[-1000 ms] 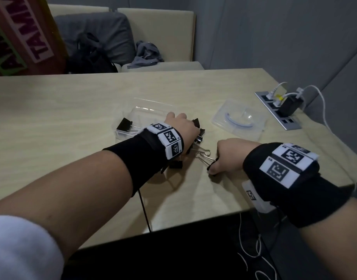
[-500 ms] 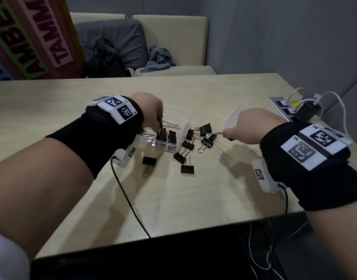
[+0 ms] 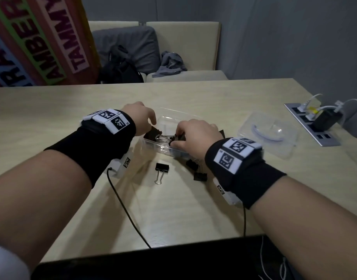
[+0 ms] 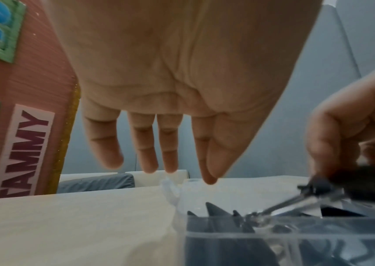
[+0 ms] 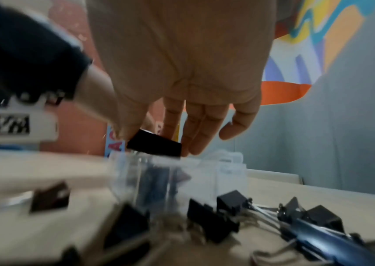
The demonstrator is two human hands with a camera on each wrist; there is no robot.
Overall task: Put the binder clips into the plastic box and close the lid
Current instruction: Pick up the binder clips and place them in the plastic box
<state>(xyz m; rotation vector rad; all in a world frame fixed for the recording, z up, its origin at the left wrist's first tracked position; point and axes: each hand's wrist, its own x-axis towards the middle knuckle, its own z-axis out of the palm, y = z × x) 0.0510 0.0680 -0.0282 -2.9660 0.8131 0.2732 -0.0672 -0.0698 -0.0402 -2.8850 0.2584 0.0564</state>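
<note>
**Hands working over a clear box of binder clips**

At centre frame in the head view, the right hand (image 3: 195, 136) is pinching a black binder clip (image 3: 176, 137) over the open plastic box (image 3: 169, 120), its wire handles pointing left above the near rim. The right wrist view is showing the same clip (image 5: 154, 145) caught between thumb and fingertips, though motion blur is smearing the box walls below it. The left hand (image 3: 140, 118) is hovering at the box's left edge with fingers hanging loose and apart, gripping nothing; the left wrist view is confirming the empty palm (image 4: 177, 72). Dark clips are lying inside the box, their number hard to make out through the plastic. A lone clip (image 3: 162, 167) is lying on the table (image 3: 52, 110) just below the box, and the right wrist is partly covering more loose clips (image 3: 198, 174). The lid (image 3: 268, 134) is resting at right of frame, apart from the box.
</note>
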